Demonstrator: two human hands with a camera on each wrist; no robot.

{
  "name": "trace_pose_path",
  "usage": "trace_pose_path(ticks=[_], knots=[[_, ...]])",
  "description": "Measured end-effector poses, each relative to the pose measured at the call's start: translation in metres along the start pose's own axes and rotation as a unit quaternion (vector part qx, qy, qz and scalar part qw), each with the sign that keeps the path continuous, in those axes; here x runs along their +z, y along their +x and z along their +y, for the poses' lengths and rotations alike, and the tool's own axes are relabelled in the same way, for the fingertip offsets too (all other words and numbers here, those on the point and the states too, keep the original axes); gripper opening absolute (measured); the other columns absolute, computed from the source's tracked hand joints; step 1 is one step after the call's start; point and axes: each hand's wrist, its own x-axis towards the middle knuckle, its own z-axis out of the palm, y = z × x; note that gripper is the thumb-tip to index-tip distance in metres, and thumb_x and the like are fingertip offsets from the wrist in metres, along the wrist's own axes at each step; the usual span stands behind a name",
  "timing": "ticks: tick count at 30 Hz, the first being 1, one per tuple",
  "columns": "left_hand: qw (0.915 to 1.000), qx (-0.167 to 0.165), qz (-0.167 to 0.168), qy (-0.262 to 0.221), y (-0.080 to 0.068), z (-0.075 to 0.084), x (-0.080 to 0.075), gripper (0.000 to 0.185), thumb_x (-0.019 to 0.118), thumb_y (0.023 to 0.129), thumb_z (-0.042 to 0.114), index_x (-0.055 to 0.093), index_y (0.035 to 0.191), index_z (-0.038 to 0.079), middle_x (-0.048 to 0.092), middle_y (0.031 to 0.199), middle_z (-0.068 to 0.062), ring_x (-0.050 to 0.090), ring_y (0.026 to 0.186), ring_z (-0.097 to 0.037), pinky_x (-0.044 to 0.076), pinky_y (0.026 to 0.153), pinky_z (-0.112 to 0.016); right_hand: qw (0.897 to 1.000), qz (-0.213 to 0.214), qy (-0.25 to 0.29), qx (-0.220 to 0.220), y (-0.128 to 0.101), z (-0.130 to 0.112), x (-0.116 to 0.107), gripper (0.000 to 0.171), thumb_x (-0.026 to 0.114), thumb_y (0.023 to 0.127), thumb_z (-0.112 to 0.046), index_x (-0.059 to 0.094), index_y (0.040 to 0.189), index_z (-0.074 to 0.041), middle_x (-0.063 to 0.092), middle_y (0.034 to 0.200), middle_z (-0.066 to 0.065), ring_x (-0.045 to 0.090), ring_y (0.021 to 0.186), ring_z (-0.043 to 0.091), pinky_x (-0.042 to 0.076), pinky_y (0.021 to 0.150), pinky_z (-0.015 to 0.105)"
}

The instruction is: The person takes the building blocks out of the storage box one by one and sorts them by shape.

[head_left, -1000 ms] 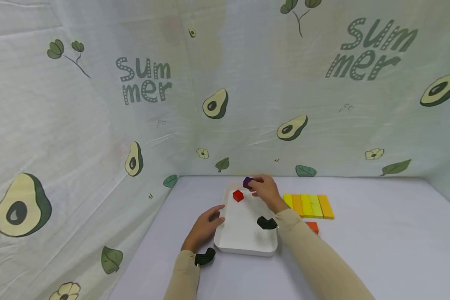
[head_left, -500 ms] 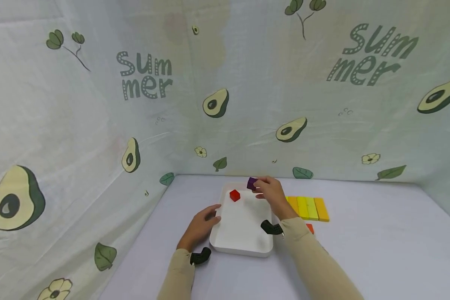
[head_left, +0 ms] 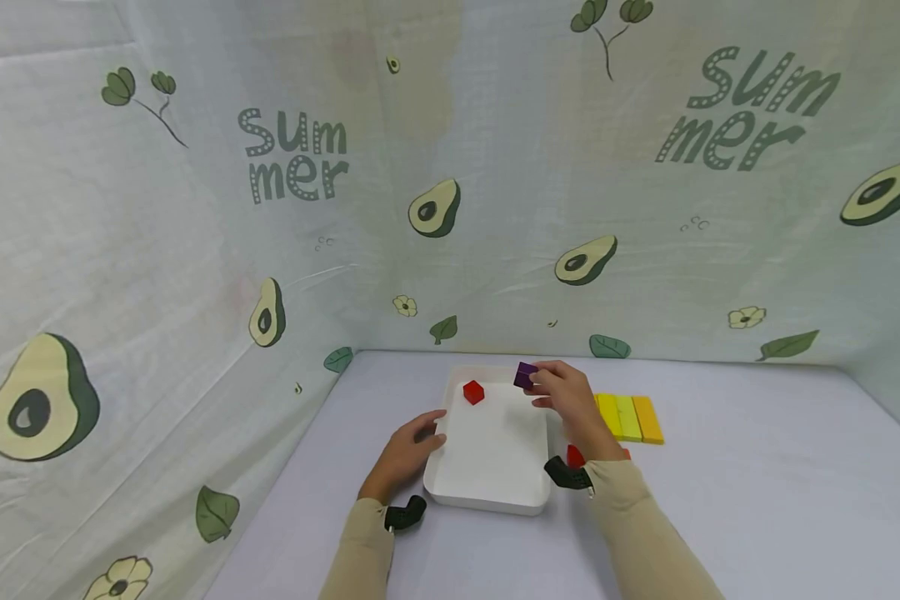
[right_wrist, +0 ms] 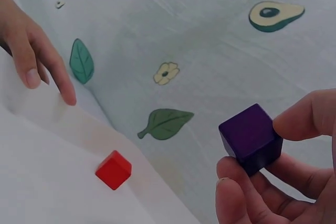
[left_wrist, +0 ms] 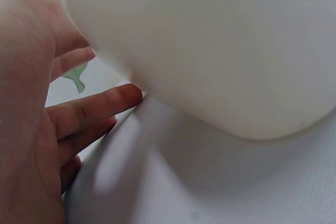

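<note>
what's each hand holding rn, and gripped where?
Right hand pinches the purple cube by opposite faces, thumb and fingers. Left hand holds nothing; its straight fingers touch the white tray at its left wall.

Table surface, lavender-grey cloth cover.
Lying directly on table [head_left: 720, 467]: white tray [head_left: 487, 498] near centre; row of yellow-to-orange blocks [head_left: 630, 418] side by side to its right; small red-orange blocks [head_left: 576, 456] just beside tray's right edge.
</note>
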Motion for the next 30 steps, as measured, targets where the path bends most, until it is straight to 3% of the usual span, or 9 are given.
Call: trace_pose_path(ticks=[11,18,30], knots=[[0.9999,0.01,-0.002,0.005,0.002,0.004,-0.001,0.046,0.066,0.095,0.045,0.058,0.139,0.038,0.056,0.141,-0.009,0.042,0.138,-0.033,0.03,0.112,-0.063,1.0,0.01,-0.023,-0.009,-0.014,0.001,-0.02,0.037,0.056,0.1,-0.021,0.056,0.132,-0.004,0.059,0.13,0.019,0.063,0.108,0.031,0.055,0.09,0.033],[0.9999,-0.008,-0.004,0.008,-0.002,0.001,-0.002,0.047,0.066,0.094,0.046,0.057,0.14,0.039,0.055,0.142,-0.009,0.041,0.138,-0.034,0.029,0.111,-0.065,0.999,0.0,-0.027,-0.018,-0.023,0.005,-0.024,0.037,0.058,0.1,-0.024,0.055,0.131,-0.004,0.058,0.131,0.017,0.062,0.11,0.03,0.053,0.096,0.039],[1.0,0.002,0.0,0.005,-0.001,0.001,-0.001,0.047,0.066,0.094,0.047,0.057,0.14,0.039,0.055,0.141,-0.009,0.041,0.138,-0.034,0.028,0.111,-0.065,0.999,0.002,-0.039,-0.03,-0.025,0.007,-0.041,0.039,0.056,0.101,-0.025,0.054,0.134,-0.004,0.057,0.133,0.018,0.061,0.109,0.031,0.054,0.093,0.036]])
